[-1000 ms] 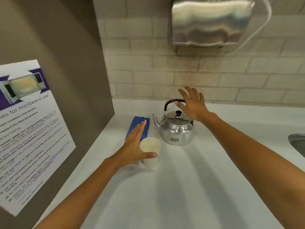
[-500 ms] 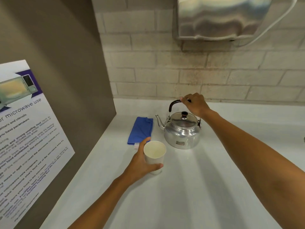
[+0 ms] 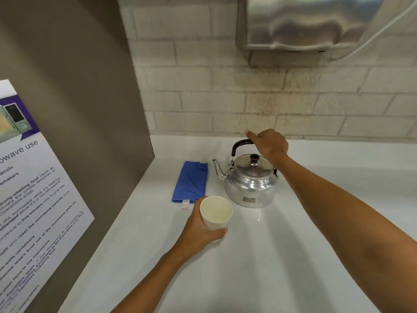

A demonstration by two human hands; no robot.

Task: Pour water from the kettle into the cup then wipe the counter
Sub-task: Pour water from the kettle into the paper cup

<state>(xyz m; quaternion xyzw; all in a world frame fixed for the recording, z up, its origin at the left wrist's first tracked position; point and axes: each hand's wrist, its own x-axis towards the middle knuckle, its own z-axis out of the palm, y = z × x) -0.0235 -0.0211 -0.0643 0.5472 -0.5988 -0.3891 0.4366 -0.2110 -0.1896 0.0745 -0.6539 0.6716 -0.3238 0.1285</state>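
Gripping one cup (image 3: 216, 213): left hand (image 3: 198, 231); right hand (image 3: 269, 144) clamped on one kettle (image 3: 249, 181) handle; one cloth (image 3: 190, 181) beside.

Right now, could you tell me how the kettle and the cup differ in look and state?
The kettle is shiny metal with a lid, spout and black handle; the cup is plain off-white, open-topped and looks empty. The kettle is much the bigger. The right hand grips the kettle by its handle from above; the left hand wraps the cup's side. Both stand upright over the white counter.
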